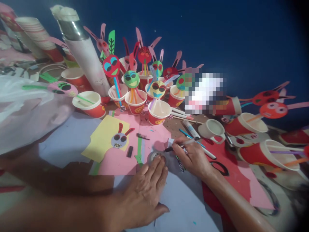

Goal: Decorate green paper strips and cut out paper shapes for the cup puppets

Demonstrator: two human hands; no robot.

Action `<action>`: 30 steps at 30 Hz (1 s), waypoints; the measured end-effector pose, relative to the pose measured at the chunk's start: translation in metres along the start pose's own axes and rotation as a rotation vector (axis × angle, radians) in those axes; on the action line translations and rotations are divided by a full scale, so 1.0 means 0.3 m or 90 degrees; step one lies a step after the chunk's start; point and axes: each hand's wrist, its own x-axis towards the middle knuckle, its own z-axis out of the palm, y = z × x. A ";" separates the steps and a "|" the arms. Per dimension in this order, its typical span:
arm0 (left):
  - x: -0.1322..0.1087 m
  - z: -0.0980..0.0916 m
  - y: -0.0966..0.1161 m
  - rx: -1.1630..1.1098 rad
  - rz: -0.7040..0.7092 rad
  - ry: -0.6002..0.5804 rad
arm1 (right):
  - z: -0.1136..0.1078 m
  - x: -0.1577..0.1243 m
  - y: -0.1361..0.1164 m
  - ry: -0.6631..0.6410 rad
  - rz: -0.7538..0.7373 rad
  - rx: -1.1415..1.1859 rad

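Observation:
My left hand (pixel 151 183) lies flat with its fingers stretched out. Its fingertips press on a small round, pale disc-like thing (pixel 154 156), partly hidden under them, on blue-grey paper (pixel 183 199). My right hand (pixel 190 158) grips a black pen (pixel 169 149), its tip pointing left close to the disc's upper right edge. Left of the disc are a green paper strip (pixel 139 149) and a short black piece (pixel 129 151) like a pen cap. Farther left, a blue-grey paper face (pixel 119 140) with red ears rests on yellow paper (pixel 101 138).
Paper cups holding paper faces on straws, such as a green face (pixel 131 79), line the back. A white mug (pixel 212 130), a glue stick (pixel 191 129) and red paper (pixel 229 177) lie to the right. A tall flask (pixel 84 58) leans at back left near a plastic bag (pixel 29 112).

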 end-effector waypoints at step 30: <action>0.007 0.001 -0.032 -0.116 0.010 0.059 | 0.004 -0.225 -0.024 0.054 -0.146 -0.010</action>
